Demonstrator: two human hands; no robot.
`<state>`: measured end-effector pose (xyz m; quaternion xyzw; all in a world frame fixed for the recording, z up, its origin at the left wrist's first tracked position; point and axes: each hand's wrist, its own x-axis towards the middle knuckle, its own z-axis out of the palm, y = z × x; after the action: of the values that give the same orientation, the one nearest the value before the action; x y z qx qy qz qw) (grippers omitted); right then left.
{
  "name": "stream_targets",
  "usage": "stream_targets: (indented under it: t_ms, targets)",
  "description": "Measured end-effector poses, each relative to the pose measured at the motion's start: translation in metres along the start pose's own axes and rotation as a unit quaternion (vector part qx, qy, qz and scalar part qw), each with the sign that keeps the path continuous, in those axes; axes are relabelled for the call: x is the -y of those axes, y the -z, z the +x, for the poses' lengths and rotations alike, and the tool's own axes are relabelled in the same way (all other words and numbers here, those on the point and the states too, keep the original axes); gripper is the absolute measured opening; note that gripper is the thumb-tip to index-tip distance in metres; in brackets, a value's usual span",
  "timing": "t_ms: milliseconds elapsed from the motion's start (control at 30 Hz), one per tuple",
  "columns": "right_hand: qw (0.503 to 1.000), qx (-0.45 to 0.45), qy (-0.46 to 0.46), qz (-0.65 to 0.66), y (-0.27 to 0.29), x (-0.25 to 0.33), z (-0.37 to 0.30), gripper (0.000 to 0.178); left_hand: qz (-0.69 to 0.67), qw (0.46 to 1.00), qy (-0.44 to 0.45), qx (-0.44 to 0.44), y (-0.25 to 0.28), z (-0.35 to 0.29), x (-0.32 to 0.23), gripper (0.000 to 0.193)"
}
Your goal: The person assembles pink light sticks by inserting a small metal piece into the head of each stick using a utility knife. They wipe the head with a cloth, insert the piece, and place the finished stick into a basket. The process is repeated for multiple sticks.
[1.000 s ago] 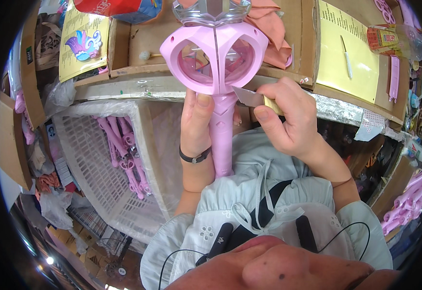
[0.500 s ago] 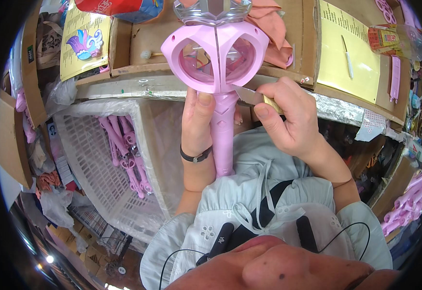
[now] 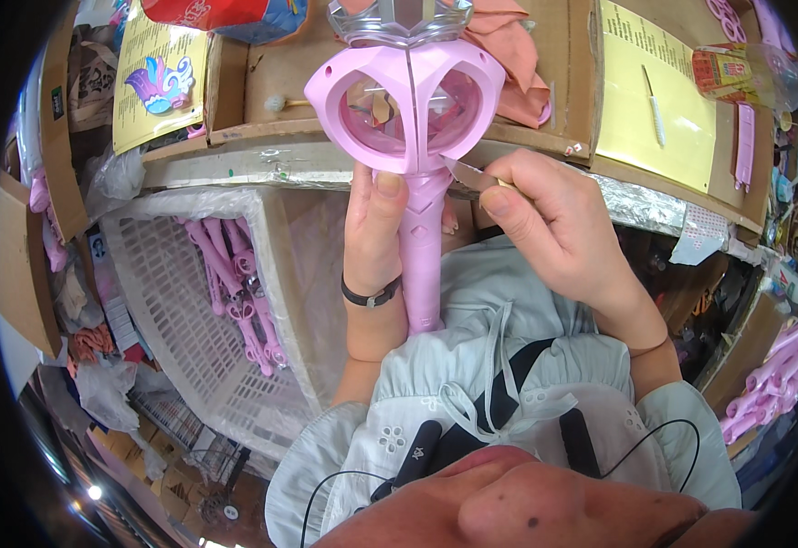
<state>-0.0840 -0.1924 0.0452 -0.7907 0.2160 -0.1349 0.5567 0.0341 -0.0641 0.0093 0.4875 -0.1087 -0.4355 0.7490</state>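
Note:
A pink toy wand (image 3: pixel 424 247) stands upright in front of me, its handle end low against my clothes. Its head is a pink frame around a clear round window, topped by a silver crown (image 3: pixel 401 23). My left hand (image 3: pixel 374 215) is closed round the upper handle, thumb in front, just under the head. In my right hand (image 3: pixel 550 215) a small knife (image 3: pixel 468 174) is pinched between thumb and fingers. The blade points left, and its tip is at the joint where the wand's head meets the handle. The knife's grip is mostly hidden by my fingers.
A white plastic basket (image 3: pixel 166 292) with several pink handle parts stands at the left. Cardboard trays on the bench hold orange cloth (image 3: pixel 501 55), a yellow sheet (image 3: pixel 659 110) with a thin craft knife (image 3: pixel 655 105), and a clear cup (image 3: pixel 748 75). More pink parts (image 3: pixel 778 374) lie at the right.
My right hand has turned and shifted slightly, so the knife blade now slants up toward the joint with its tip touching or near it. My left hand and the wand have hardly moved.

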Motion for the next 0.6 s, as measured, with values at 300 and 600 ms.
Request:
stream_targets:
  t_ms: [300,600]
  targets:
    - [0.998,-0.049,0.024,-0.034,-0.007,0.001,-0.001,0.019,0.005,1.000,-0.003,0.000,-0.002,0.000,0.000,0.058]
    - [0.981,-0.149,0.077,-0.101,-0.022,-0.005,-0.005,0.022,-0.012,1.000,0.021,-0.015,-0.004,0.000,0.000,0.049]
